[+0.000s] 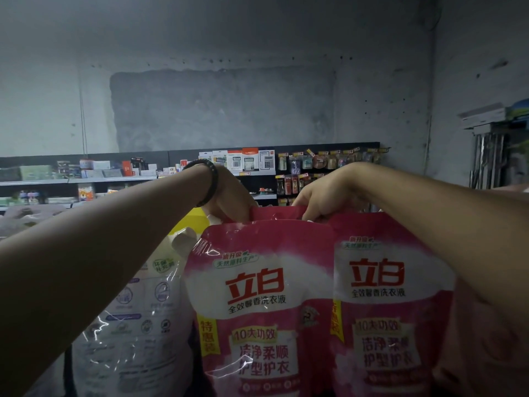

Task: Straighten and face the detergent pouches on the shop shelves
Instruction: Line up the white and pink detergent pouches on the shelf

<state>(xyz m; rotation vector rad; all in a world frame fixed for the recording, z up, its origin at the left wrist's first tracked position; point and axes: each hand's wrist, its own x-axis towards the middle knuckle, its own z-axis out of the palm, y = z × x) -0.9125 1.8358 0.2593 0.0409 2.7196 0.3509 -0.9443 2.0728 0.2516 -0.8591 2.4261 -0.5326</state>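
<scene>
Two pink detergent pouches stand upright side by side, fronts toward me: a left pink pouch [257, 305] and a right pink pouch [389, 296]. Behind their tops shows the edge of a rear pink pouch [274, 214]. My left hand [229, 193], with a dark bracelet on the wrist, grips that top edge at its left end. My right hand [323, 196] pinches the same top edge further right, fingers curled over it. A white pouch [137, 325] with a spout leans to the left of the pink ones.
Across the aisle runs a far shelf [114, 180] with boxed goods, calculators [252, 163] and hanging packets [329, 161]. A grey concrete wall rises behind. A metal rack [486, 156] with boxes stands at the right. Something yellow [189, 222] shows behind the white pouch.
</scene>
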